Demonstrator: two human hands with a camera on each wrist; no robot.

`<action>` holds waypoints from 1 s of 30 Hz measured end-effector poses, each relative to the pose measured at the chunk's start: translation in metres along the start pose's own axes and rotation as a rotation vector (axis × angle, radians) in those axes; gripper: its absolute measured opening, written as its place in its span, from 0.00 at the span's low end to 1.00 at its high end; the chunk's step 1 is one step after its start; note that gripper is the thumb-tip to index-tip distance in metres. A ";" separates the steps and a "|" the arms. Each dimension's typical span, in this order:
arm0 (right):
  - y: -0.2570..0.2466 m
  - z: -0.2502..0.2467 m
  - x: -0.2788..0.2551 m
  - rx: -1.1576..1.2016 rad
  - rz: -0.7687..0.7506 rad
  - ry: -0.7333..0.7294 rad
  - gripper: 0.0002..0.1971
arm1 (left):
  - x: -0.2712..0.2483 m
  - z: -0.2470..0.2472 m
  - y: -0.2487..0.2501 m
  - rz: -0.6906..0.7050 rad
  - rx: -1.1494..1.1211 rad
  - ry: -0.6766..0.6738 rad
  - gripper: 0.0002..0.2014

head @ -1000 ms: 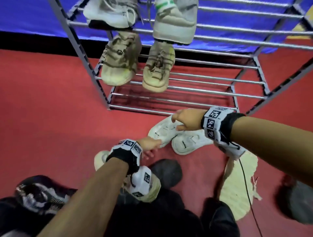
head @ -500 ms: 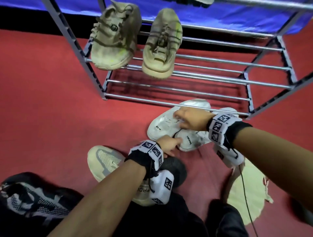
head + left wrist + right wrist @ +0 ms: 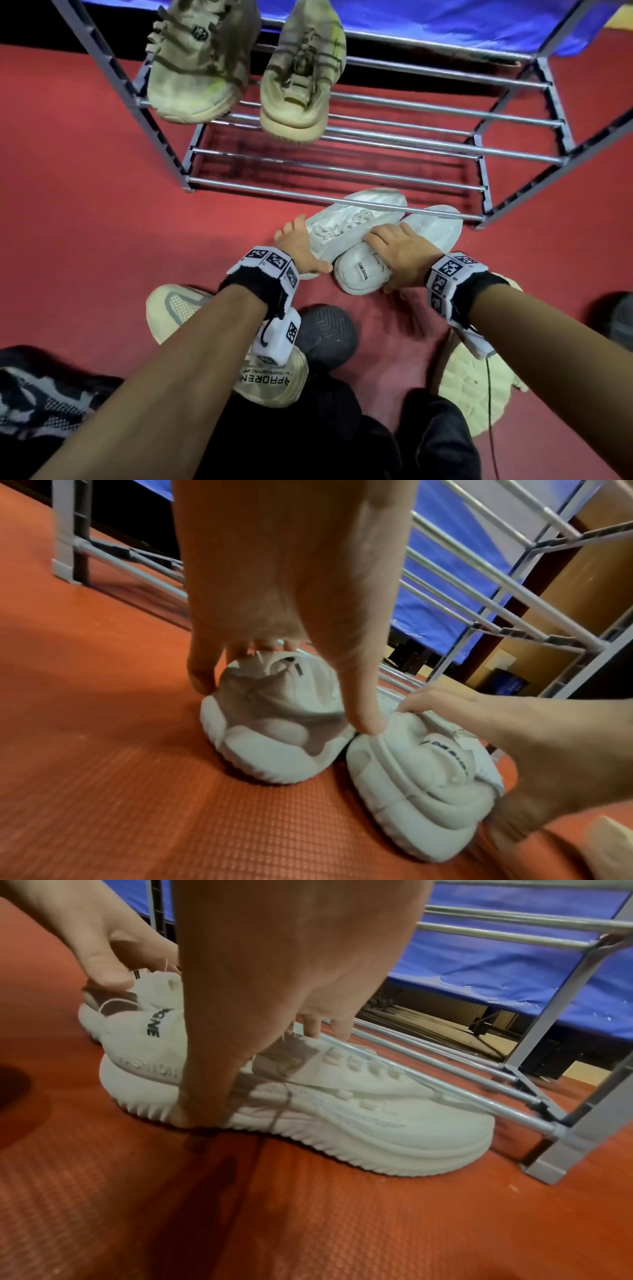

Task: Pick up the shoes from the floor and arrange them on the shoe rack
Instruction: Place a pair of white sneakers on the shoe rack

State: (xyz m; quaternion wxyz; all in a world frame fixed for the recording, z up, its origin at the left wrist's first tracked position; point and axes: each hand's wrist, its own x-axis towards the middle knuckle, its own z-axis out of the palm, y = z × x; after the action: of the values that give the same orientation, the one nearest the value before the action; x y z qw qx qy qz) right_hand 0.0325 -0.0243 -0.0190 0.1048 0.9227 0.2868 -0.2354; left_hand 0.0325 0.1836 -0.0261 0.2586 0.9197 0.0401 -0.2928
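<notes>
My left hand (image 3: 301,246) grips the heel end of the left white sneaker (image 3: 346,226), fingers down one side and thumb down the other, and my right hand (image 3: 400,255) closes over the collar of the right white sneaker (image 3: 424,233), thumb reaching down its outer side. Both shoes stand on the red floor (image 3: 85,205), heels touching, with their toes poked under the front bar of the shoe rack (image 3: 329,197). That bar is my main worry: if I lift straight up, I expect the toes will catch on it and twist out of my grip, so I judge they must slide back toward me first. The uppers look soft (the collars crumple under my fingers), so a heel-only hold may let a shoe droop. The olive sneakers (image 3: 246,65) overhang the tier above, and a careless upswing could knock them off.
</notes>
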 end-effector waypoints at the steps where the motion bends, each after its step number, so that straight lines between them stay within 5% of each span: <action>1: 0.000 0.000 -0.001 -0.004 -0.012 0.016 0.46 | 0.003 0.000 0.000 -0.010 0.024 0.002 0.52; 9: -0.006 -0.002 -0.014 0.020 -0.118 0.002 0.43 | 0.009 -0.003 -0.007 -0.020 0.012 -0.009 0.42; 16: 0.011 -0.034 -0.060 0.548 0.105 0.267 0.44 | -0.001 -0.029 -0.037 -0.067 0.100 0.001 0.36; 22: 0.015 -0.076 -0.093 0.790 0.399 0.548 0.35 | -0.015 -0.030 -0.051 -0.161 0.180 -0.100 0.45; 27: 0.021 -0.069 -0.060 0.624 0.832 0.061 0.50 | -0.019 -0.023 -0.055 -0.190 0.116 -0.199 0.51; 30: 0.014 -0.024 -0.038 0.637 0.942 -0.034 0.49 | -0.021 -0.020 -0.064 -0.140 -0.059 -0.272 0.46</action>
State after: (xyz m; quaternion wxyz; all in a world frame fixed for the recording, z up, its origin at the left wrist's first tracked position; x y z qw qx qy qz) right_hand 0.0220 -0.0464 0.0217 -0.0802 0.9332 -0.2427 -0.2527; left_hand 0.0113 0.2504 -0.0297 0.2677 0.8585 0.0772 -0.4306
